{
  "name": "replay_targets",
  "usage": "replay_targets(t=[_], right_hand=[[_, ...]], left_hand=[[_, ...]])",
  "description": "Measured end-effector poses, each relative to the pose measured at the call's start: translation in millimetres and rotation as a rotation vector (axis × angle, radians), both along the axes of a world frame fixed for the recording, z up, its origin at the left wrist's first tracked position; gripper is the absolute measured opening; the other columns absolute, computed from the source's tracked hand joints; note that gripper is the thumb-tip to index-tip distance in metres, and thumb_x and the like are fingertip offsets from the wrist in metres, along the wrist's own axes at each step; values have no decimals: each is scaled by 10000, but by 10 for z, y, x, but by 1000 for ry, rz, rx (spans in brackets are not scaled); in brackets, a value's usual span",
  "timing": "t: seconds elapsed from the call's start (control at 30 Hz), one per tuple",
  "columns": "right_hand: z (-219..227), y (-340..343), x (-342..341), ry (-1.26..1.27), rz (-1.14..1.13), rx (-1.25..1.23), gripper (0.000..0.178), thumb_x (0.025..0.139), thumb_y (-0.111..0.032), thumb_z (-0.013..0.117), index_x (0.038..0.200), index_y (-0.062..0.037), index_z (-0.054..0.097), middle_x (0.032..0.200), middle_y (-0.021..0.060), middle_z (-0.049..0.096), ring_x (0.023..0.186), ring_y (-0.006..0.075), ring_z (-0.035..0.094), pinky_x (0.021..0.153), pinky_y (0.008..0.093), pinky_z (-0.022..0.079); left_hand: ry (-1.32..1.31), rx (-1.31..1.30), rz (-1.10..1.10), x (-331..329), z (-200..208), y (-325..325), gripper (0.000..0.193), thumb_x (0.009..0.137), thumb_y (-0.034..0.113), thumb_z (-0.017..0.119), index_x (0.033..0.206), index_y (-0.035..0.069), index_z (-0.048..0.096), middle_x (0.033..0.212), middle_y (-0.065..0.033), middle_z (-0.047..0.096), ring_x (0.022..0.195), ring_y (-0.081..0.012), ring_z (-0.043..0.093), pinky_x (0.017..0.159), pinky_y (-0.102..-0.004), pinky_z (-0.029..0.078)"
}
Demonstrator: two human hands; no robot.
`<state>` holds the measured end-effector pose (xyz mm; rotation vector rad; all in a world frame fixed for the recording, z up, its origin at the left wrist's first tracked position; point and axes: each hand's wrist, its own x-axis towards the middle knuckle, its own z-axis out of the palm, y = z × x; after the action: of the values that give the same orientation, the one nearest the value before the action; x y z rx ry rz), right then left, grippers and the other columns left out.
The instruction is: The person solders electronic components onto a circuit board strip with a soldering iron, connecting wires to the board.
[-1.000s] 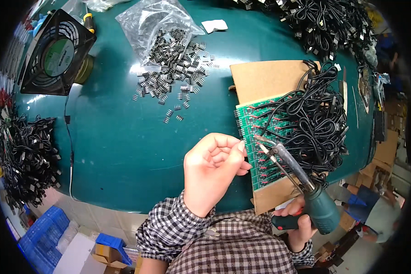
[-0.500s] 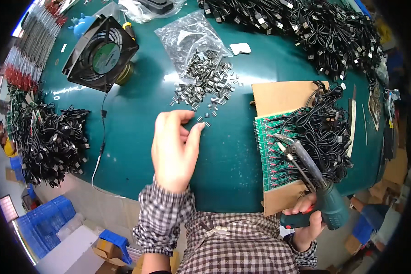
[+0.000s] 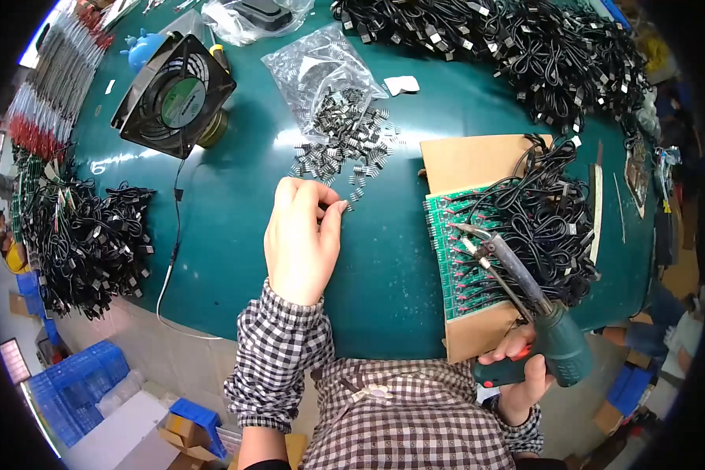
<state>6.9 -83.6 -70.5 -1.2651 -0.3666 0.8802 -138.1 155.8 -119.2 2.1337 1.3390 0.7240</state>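
Observation:
My left hand (image 3: 301,243) is at the near edge of a pile of small black pin connectors (image 3: 341,141). Its thumb and index finger are pinched together beside a few loose connectors; whatever lies between the fingertips is too small to make out. On the right, my right hand (image 3: 529,368) grips a green soldering gun (image 3: 564,345) by its handle. Its metal tip points up and left, over a row of green circuit boards (image 3: 448,254). The boards lie on a cardboard sheet (image 3: 478,164), with black cables (image 3: 548,227) running from them.
The connectors spill from a clear plastic bag (image 3: 321,66). A black fan (image 3: 176,98) stands at the back left, with a blue figurine (image 3: 141,48) behind it. Bundles of black USB cables (image 3: 90,243) hang at the left edge, and another large heap (image 3: 517,55) fills the back right.
My left thumb and index finger have closed together by the loose connectors. The boards, cardboard and soldering gun appear slightly further left and up in the view.

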Motion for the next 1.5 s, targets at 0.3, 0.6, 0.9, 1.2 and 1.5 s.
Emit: replay_targets(t=[0.3, 0.6, 0.9, 1.2, 1.5], right_hand=[[8, 57, -31, -78, 7, -40, 469, 844, -339, 517, 1099, 37, 401, 802, 89, 486, 702, 177, 547, 582, 352, 560], [149, 561, 0, -225, 195, -31, 414, 734, 14, 627, 1096, 38, 427, 950, 116, 516, 925, 247, 579, 912, 450, 434], [177, 476, 27, -219, 142, -88, 334, 690, 48, 647, 978, 17, 482, 893, 92, 544, 865, 201, 599, 904, 429, 444], [217, 466, -11, -30, 52, -108, 362, 649, 103, 630, 946, -3, 452, 821, 93, 551, 772, 194, 591, 769, 341, 493], [314, 571, 28, -75, -24, 83, 384, 650, 130, 622, 956, -7, 435, 821, 86, 513, 735, 163, 569, 671, 283, 509]], left_hand=[[-627, -456, 112, -31, 254, -173, 73, 825, -10, 559, 883, -48, 535, 795, -98, 610, 706, -135, 614, 649, -220, 509], [-907, -1265, -444, 164, 510, -766, 184, 824, -55, 531, 1005, -74, 511, 906, -163, 587, 782, -193, 616, 678, -268, 529], [-1071, -1382, -505, 317, 368, -900, 347, 833, -35, 535, 1098, 27, 320, 878, -109, 571, 763, -124, 583, 665, -234, 500], [-964, -1484, -318, 303, 394, -1065, 176, 851, 67, 562, 988, 5, 470, 864, -64, 588, 725, -100, 584, 632, -217, 485], [-793, -1121, -406, 241, 708, -934, 147, 873, 69, 524, 973, -38, 537, 889, -78, 594, 803, -116, 578, 718, -241, 481]])
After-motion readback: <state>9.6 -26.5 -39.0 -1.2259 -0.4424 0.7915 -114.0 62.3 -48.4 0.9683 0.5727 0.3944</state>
